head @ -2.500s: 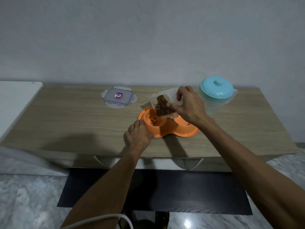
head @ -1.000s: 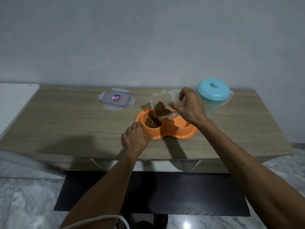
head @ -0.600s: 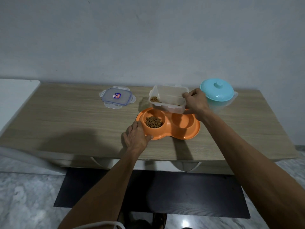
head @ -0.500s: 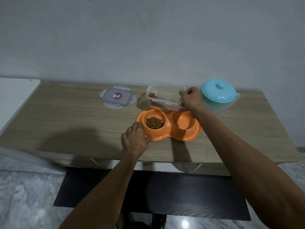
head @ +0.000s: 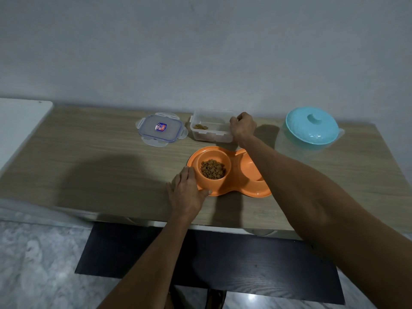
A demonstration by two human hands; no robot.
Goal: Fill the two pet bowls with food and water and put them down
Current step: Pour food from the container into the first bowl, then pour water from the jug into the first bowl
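- We logged the orange double bowl [head: 223, 191] on the worktop [head: 89, 166], close to its front edge, with its long axis running left to right.
- Its left well held kibble [head: 213, 169]. Its right well [head: 253, 169] looked dry and empty, though the right forearm hid part of it.
- The left hand [head: 187, 192] rested at the bowl's left end. Its fingers lay straight against the rim and the thumb lay on the flange, so it steadied the bowl without gripping.
- The right hand [head: 243, 128] sat behind the bowl with its fingers curled over the right wall of the clear food tub [head: 209, 130]. The tub stood upright with only a few pellets in it.
- The water jug [head: 312, 128], teal lid on, stood at the back right. It was well apart from the bowl, to the right of the right hand and on the empty well's side.
- We judged that water comes next. The right hand was the nearer one, but it would have to let go of the tub first. We could not make out the jug's handle.
- The tub lid [head: 161, 130] lay just left of the tub.
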